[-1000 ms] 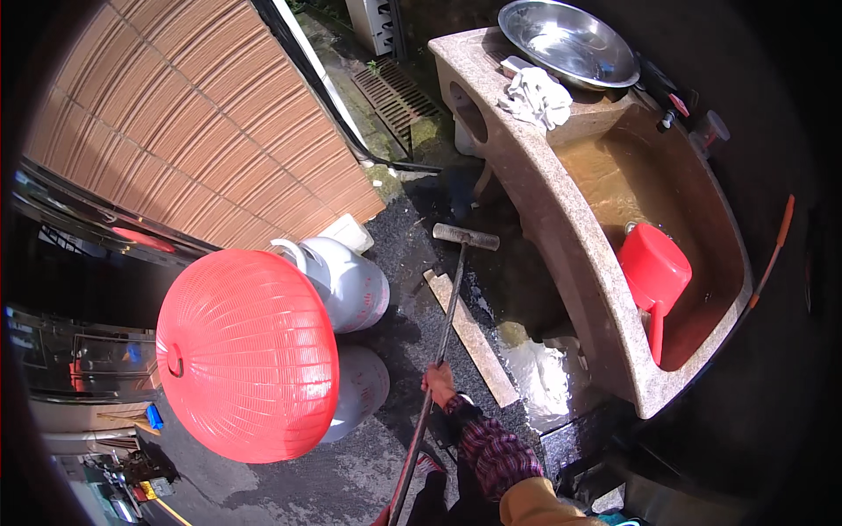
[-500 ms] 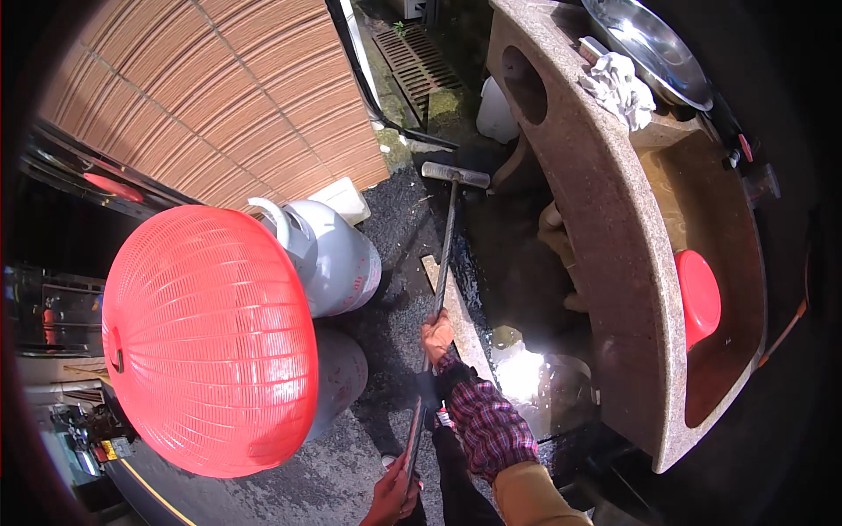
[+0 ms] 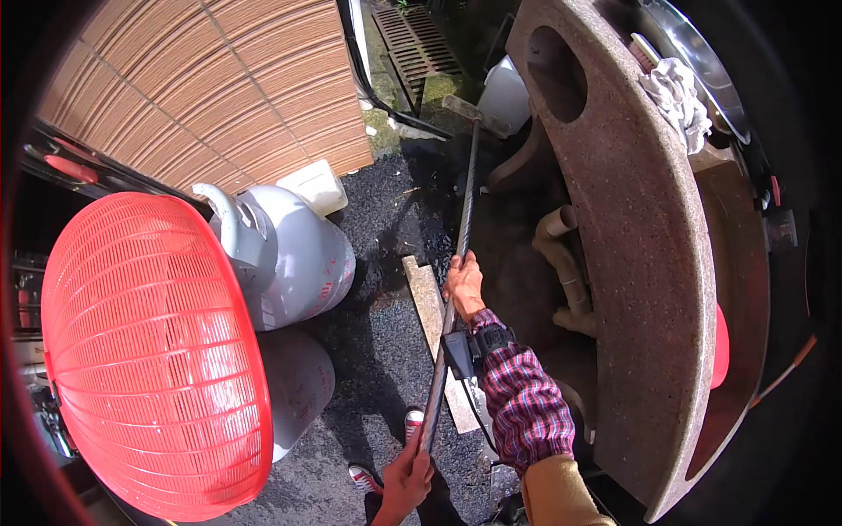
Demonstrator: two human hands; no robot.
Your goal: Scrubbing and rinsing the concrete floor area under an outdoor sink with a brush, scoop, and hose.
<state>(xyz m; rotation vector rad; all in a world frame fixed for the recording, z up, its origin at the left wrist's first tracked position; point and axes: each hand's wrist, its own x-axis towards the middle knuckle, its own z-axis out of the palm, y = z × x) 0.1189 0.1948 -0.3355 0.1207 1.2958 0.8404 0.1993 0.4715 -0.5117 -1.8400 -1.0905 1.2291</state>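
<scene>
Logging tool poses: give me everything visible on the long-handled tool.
The long-handled tool has a thin, streaky grey pole and a pale, bar-shaped crosshead; material unclear. It slants away from the person, crosshead farthest, beside a white container. The right hand grips the pole partway, the left hand nearer its lower end. Ground contact can't be told.
</scene>
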